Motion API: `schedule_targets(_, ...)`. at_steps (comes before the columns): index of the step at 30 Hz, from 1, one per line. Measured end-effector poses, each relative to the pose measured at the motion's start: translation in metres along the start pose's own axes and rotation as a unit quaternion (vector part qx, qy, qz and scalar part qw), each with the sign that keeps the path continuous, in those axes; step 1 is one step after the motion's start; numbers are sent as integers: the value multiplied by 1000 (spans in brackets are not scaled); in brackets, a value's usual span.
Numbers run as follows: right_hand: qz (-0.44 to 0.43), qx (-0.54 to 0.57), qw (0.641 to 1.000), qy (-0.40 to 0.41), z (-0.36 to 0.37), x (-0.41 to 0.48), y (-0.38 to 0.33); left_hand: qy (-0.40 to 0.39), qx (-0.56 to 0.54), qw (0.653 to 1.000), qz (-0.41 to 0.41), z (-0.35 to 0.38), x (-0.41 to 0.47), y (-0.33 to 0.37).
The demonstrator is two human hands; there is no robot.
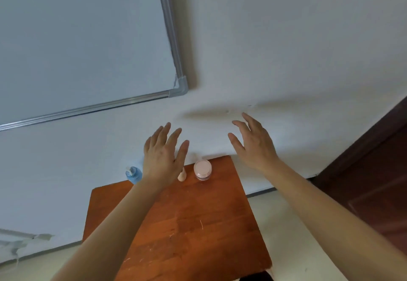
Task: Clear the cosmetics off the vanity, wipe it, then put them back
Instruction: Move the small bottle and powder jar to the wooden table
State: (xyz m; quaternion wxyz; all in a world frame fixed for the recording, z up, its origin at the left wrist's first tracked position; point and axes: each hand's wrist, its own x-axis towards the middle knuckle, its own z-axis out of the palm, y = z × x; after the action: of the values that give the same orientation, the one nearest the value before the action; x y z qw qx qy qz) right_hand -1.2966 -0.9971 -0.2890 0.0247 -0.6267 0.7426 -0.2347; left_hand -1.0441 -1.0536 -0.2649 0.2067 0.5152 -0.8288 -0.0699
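Our left hand (pixel 161 155), right hand (pixel 253 144) spread, empty. Pink jar (pixel 202 169) at vanity (pixel 198 225) far edge: likely light, slick; grip sides.

A whiteboard (pixel 77 38) with a grey metal frame hangs on the pale wall (pixel 286 38); 1 dark brown door (pixel 374 170) stands at the right; cream floor (pixel 279 232) lies below.
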Motion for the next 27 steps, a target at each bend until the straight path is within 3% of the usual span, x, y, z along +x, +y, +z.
schedule_targets(5,104,-47,993,23,-27,-88,16,-46,-35,993,101,15,-7,28)
schedule_targets(10,231,-118,965,38,-66,-208,38,-133,-88,967,199,41,-36,103)
schedule_targets(19,425,-207,863,179,-186,-448,34,-181,-129,871,438,27,-161,298)
schedule_targets(27,543,-247,766,238,-238,-700,4,-205,-185,787,551,8,-374,437)
